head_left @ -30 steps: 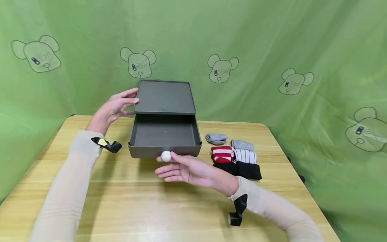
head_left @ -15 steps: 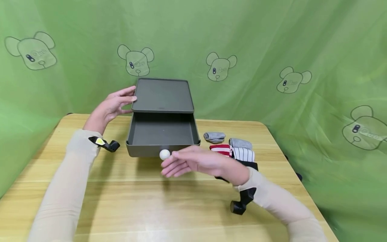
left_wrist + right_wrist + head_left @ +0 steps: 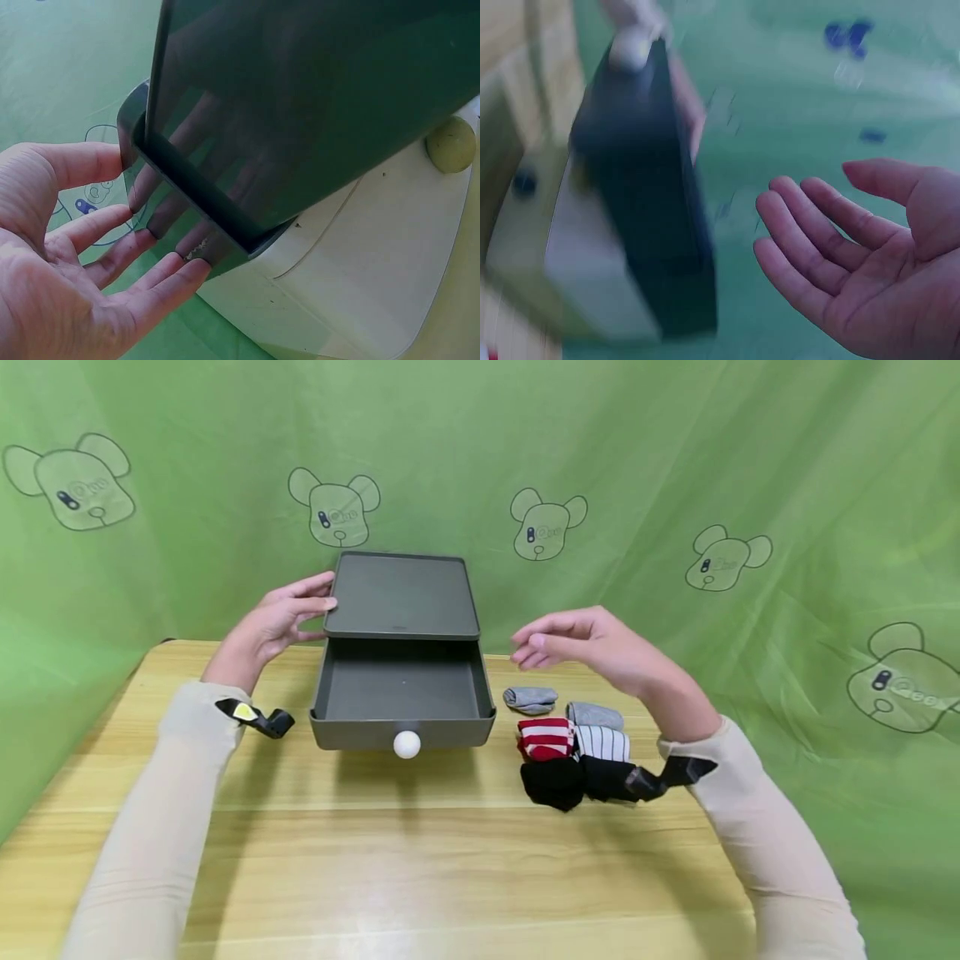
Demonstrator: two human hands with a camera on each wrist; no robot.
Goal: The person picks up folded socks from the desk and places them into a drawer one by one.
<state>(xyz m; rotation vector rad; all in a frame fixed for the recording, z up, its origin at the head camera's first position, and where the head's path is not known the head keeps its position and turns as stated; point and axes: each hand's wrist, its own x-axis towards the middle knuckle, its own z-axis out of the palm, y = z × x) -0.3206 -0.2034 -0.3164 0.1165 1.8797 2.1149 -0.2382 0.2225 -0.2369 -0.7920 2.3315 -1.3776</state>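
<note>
A dark grey drawer box (image 3: pixel 401 597) stands on the wooden table (image 3: pixel 375 860), its drawer (image 3: pixel 402 693) pulled out and empty, with a white round knob (image 3: pixel 407 743) on the front. My left hand (image 3: pixel 288 614) rests with straight fingers against the box's left top edge; the left wrist view shows the fingertips (image 3: pixel 187 259) touching that corner (image 3: pixel 202 225). My right hand (image 3: pixel 581 639) hovers in the air, relaxed and holding nothing, above the folded socks: grey (image 3: pixel 531 698), grey (image 3: pixel 596 716), red-striped (image 3: pixel 546 739), white-striped (image 3: pixel 606 743) and black (image 3: pixel 577 779). In the blurred right wrist view its palm (image 3: pixel 877 255) is open.
A green cloth backdrop with bear prints (image 3: pixel 547 527) surrounds the table on the back and sides. The socks lie in a cluster right of the drawer. Bare wood lies in front of the drawer and toward the near edge.
My right hand has left the drawer knob and risen to the right, now hovering over the socks. The left hand stays on the box, and the drawer stays pulled out.
</note>
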